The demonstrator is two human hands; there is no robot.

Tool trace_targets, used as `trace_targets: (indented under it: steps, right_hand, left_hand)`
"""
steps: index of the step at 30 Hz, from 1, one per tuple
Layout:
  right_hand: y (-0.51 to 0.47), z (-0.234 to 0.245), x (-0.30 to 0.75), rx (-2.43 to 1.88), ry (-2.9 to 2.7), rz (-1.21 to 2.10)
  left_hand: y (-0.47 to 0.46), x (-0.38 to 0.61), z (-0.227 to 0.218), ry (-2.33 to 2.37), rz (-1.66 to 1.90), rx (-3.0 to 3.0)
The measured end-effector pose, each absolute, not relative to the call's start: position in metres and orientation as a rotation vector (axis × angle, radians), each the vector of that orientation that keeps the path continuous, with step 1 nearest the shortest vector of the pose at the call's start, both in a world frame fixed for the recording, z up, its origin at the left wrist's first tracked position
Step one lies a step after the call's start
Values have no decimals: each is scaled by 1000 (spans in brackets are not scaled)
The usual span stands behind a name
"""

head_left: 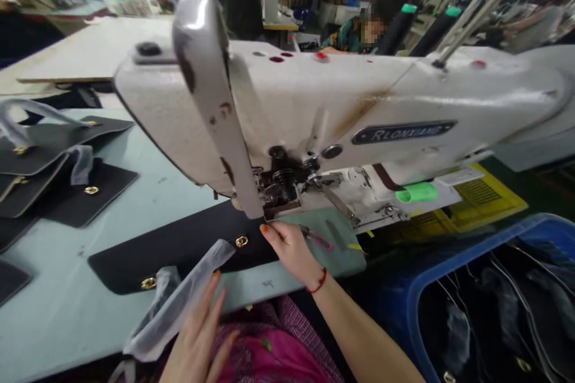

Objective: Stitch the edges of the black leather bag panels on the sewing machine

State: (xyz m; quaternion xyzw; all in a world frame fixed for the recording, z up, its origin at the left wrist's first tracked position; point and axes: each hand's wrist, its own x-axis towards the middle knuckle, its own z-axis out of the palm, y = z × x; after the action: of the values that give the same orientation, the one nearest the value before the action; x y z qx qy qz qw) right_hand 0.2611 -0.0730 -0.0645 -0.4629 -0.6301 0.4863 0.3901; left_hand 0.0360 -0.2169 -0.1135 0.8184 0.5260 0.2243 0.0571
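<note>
Right hand [291,248] reaches in from the lower right, forearm angled up across the frame, a red cord bracelet [317,283] at the wrist. Its fingers lie extended and close together, fingertips pressing flat on the edge of the black leather panel [188,245] right at the foot of the sewing machine [341,108]; it grips nothing. Left hand [197,335] comes up from the bottom edge, fingers straight and slightly spread, resting against a clear plastic wrap [179,305] that trails off the panel's near edge. The panel lies flat on the pale blue counter [67,287], under the machine head, with two gold clasps [241,242] showing near the hands. The needle area is hidden behind the grey front lever [215,102], so I cannot tell whether the panel sits under the needle. Further left, more black panels [58,179] with gold fittings lie stacked, cut off by the frame. At the right, a blue bin [431,287] holds dark pieces, blurred. Behind, another person sits at a bench.
</note>
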Motion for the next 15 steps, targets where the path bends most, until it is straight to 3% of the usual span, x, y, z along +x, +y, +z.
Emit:
trace_targets:
  steps: [5,9,15]
  right_hand:
    - [-75,-72,250,-1089,-1375,1503]
    - [-80,-74,241,-1055,-1217,1632]
    - [-88,-63,235,-1139,-1176,1529]
  left_hand:
    - [-129,36,-85,1827,805,2504]
    - [-92,21,-53,1643,779,2661]
    - [-78,6,-39,1320,739,2808]
